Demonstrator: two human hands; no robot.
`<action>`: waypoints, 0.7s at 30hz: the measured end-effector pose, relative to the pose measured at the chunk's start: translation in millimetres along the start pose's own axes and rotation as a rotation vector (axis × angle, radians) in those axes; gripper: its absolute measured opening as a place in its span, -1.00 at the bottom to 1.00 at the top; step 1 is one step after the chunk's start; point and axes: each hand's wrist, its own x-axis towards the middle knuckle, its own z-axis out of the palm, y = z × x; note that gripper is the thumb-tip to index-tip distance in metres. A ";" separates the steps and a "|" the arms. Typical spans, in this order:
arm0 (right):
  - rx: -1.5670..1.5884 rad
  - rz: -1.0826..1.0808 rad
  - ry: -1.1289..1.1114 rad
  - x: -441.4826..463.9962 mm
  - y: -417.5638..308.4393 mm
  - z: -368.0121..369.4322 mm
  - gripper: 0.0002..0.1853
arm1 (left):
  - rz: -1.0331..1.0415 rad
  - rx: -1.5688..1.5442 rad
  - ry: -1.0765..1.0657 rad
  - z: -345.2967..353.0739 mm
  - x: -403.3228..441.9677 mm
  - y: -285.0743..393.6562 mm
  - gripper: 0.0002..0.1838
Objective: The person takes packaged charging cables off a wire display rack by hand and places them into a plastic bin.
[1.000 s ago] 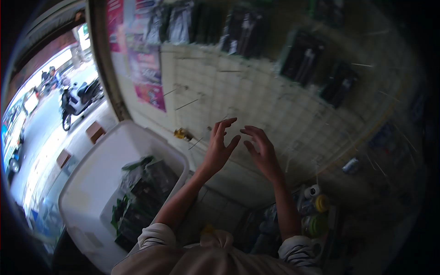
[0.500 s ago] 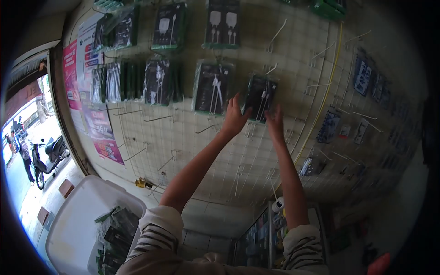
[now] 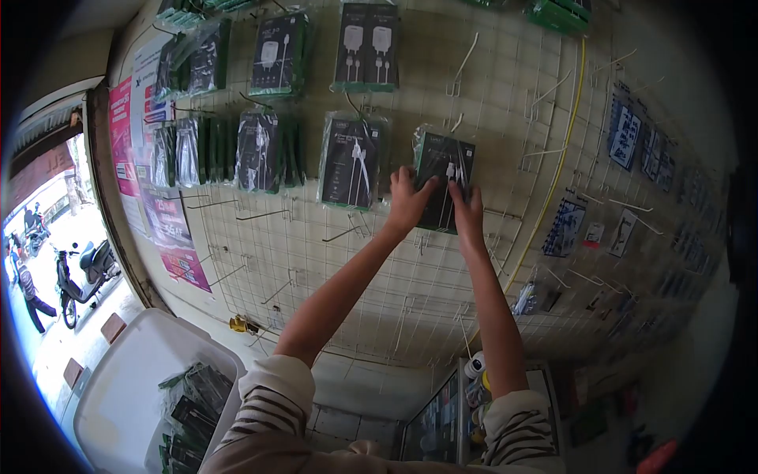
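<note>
A black boxed charging cable (image 3: pixel 446 154) in clear, green-edged plastic is at the grid wall, just below a wire hook. My left hand (image 3: pixel 409 204) is at its lower left edge, thumb over the front and fingers beside the edge. On the lower right side, my right hand (image 3: pixel 467 217) has its thumb on the box front and its fingers along the edge. Both hands grip the pack. Left of it hangs a similar charging cable pack (image 3: pixel 353 162). Above that is a pack picturing two white chargers (image 3: pixel 365 47).
More packs (image 3: pixel 259 150) hang in rows to the left. Bare wire hooks stick out from the grid (image 3: pixel 371 268). A white plastic tub (image 3: pixel 118 395) with several packs stands lower left. A glass display case (image 3: pixel 430 419) is below. Outside the doorway is a motorcycle (image 3: pixel 87 272).
The view has shifted slightly. The boxed cable now faces me more squarely, and my right hand has moved inward, its thumb now on the box front.
</note>
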 end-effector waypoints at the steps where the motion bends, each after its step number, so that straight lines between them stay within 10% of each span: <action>1: -0.008 -0.010 -0.003 -2.3 -3.3 -1.6 -0.53 | -0.002 0.000 -0.001 -2.7 -1.0 4.4 -0.51; 3: -0.016 -0.016 -0.006 -9.2 -15.4 -3.8 -0.54 | -0.090 -0.452 -0.185 -10.9 -4.1 16.8 -0.61; 15: 0.020 -0.115 0.003 -42.8 -92.9 -9.1 -0.60 | -0.088 -0.613 -0.238 -53.4 -17.6 86.1 -0.49; 21: 0.048 -0.208 0.012 -69.7 -117.7 3.3 -0.64 | 0.191 -0.023 0.030 -82.2 -31.8 99.7 -0.36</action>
